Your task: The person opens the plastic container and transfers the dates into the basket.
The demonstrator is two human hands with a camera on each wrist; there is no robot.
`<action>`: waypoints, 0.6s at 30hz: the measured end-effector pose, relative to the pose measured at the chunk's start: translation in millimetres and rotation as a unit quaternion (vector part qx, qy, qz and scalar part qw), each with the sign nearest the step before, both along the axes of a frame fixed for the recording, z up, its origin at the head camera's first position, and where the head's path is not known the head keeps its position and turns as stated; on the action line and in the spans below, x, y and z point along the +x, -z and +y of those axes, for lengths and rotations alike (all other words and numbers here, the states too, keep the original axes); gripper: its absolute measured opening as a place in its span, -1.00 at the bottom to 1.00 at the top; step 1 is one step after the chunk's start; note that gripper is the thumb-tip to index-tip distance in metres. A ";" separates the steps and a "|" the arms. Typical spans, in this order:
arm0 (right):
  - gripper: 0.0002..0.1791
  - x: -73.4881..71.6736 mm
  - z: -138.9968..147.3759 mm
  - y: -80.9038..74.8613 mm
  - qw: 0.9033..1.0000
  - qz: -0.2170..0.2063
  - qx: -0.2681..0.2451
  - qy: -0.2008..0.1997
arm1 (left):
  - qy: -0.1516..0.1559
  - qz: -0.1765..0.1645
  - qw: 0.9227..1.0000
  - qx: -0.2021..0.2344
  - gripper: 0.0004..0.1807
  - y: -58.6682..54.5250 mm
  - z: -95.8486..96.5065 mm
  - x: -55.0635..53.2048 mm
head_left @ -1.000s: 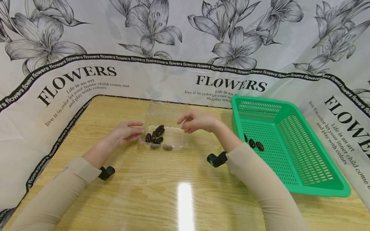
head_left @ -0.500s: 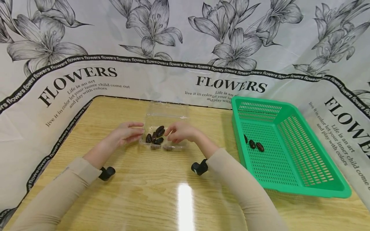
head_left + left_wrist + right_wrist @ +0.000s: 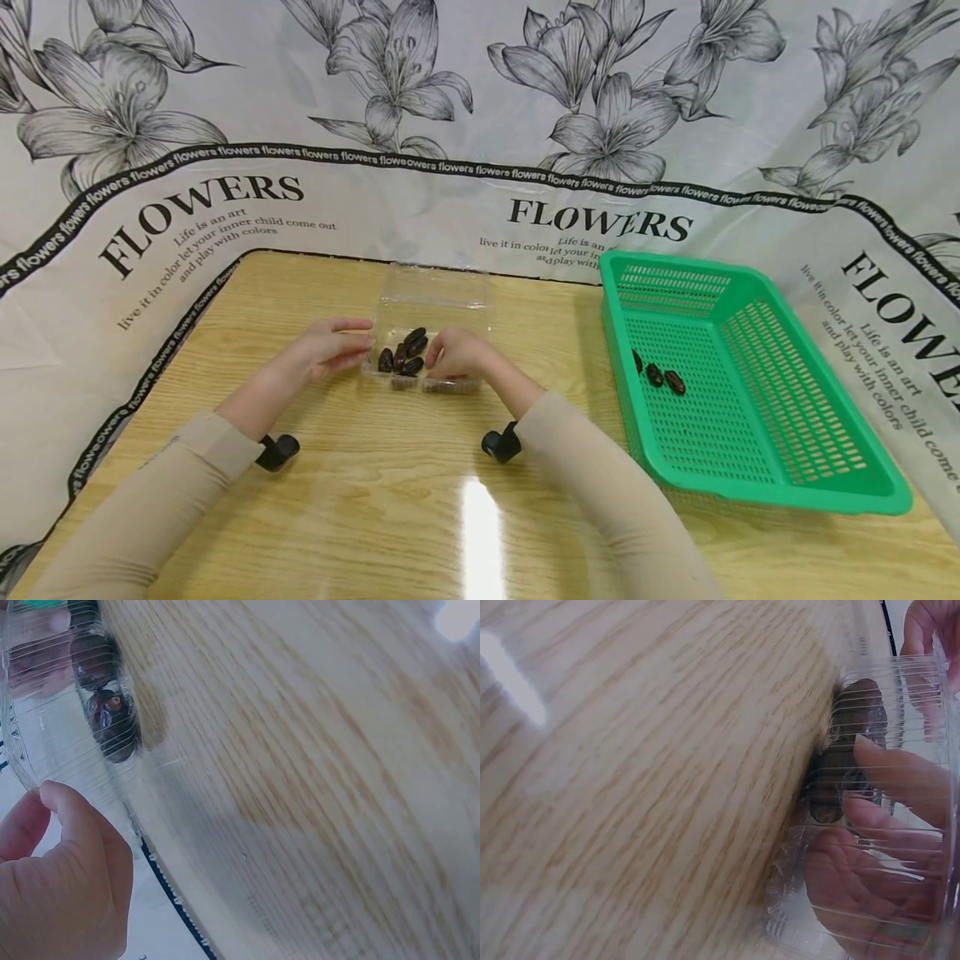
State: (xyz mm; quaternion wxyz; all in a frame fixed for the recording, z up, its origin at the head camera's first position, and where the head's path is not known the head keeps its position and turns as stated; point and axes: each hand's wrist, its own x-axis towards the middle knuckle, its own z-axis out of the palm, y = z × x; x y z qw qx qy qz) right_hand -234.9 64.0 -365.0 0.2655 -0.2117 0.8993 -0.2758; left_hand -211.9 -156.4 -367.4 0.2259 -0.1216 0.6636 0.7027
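Note:
A clear plastic clamshell box [image 3: 435, 287] lies on the table with its lid raised at the back. Several dark, glossy dates [image 3: 415, 336] are clustered in its left half. My left hand [image 3: 333, 346] pinches the box's left rim between thumb and finger, clearest in the left wrist view. Inside the box is my right hand [image 3: 459, 354], fingers bent down beside the dates. Through the ribbed wall in the right wrist view, its thumb and fingertip meet a date [image 3: 829, 780] at the end of the cluster. The box wall partly blurs this contact.
To the right stands a green slotted basket [image 3: 750, 492] with a few dates [image 3: 675, 382] near its left wall. The wooden table [image 3: 360, 500] ends at a flower-printed cloth [image 3: 450, 208] behind. Black wrist cameras [image 3: 501, 444] hang under both forearms.
My right hand has moved left from beyond the box's right side, then down into it against the dates. My left hand stays on the rim.

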 end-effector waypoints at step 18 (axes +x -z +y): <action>-0.72 -1.4 0.6 3.7 0.997 -0.033 -0.032 -0.061 | -0.005 -0.002 1.000 0.014 -0.39 -0.8 -0.7 0.9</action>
